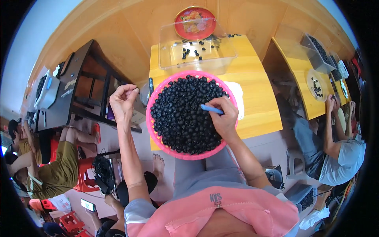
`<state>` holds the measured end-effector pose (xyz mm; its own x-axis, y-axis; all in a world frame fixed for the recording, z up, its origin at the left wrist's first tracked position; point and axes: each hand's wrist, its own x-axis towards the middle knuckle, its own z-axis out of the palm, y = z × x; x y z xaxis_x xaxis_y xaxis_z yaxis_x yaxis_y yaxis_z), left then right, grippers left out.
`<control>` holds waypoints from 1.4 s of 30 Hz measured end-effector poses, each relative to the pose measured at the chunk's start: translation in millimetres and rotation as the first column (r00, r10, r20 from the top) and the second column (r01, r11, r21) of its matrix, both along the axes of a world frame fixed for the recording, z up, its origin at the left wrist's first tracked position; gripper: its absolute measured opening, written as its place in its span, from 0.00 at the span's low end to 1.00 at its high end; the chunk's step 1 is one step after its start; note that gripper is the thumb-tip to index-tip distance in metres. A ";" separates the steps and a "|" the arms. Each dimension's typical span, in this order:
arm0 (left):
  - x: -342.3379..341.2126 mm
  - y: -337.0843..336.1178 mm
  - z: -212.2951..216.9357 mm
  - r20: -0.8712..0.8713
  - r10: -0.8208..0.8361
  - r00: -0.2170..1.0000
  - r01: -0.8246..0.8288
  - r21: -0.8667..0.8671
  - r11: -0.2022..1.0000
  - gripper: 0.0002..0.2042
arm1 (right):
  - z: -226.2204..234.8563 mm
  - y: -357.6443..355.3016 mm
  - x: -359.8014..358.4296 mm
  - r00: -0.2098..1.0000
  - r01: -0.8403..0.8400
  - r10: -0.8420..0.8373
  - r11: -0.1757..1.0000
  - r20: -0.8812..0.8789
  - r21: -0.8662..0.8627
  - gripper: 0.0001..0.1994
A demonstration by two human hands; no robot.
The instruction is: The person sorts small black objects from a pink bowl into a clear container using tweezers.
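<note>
So the biggest thing here is the yellow wooden desk (258,106), and the pink basket (193,156) sits over its near edge, right in front of the person; can't tell if the lap is taking some of the weight. Past it, on the far part of the desk, there's a clear plastic bin (213,65) with just a few dark bits in it, and behind that a round red tray (185,14) with a flower pattern. A white cloth or paper (237,98) pokes out just right of the basket. As for the hands, the left hand (124,100) is up off the basket's left side, fingers curled in toward the thumb, no clue if anything tiny is in there. The right hand (224,118) is over the right part of the heap, pinching a slim blue tool (211,108). Smallest are the dark round pieces (185,114) heaped in the basket, berries or beads, hard to say. Each one's probably light and rolly, maybe easy to bruise if it's fruit, so a soft fingertip pinch around the sides seems best. The full basket's likely hefty; two-handed rim grip, imo.
</note>
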<state>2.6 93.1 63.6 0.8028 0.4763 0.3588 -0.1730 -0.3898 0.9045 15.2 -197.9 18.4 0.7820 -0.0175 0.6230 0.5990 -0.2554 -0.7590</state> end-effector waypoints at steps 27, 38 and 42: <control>46.5 -86.4 -39.5 -0.402 -0.301 0.865 0.469 0.429 0.772 0.11 | -2.3 -1.6 -1.0 0.998 0.015 -0.008 0.991 -0.055 0.134 0.06; 33.1 -94.3 -39.8 -0.315 -0.300 0.900 0.397 0.309 0.864 0.09 | -9.0 0.8 1.7 0.999 0.011 -0.008 0.996 -0.044 0.083 0.06; 28.7 -103.7 -33.9 0.087 -0.581 0.809 0.536 -0.512 0.671 0.07 | 1.8 -1.6 -1.5 0.987 0.003 0.008 0.997 -0.162 0.072 0.05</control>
<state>31.3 -10.6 29.7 0.9910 0.0186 0.1324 -0.1327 0.2557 0.9576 13.7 -199.5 20.2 0.8726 -0.0556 0.4853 0.4672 -0.1952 -0.8623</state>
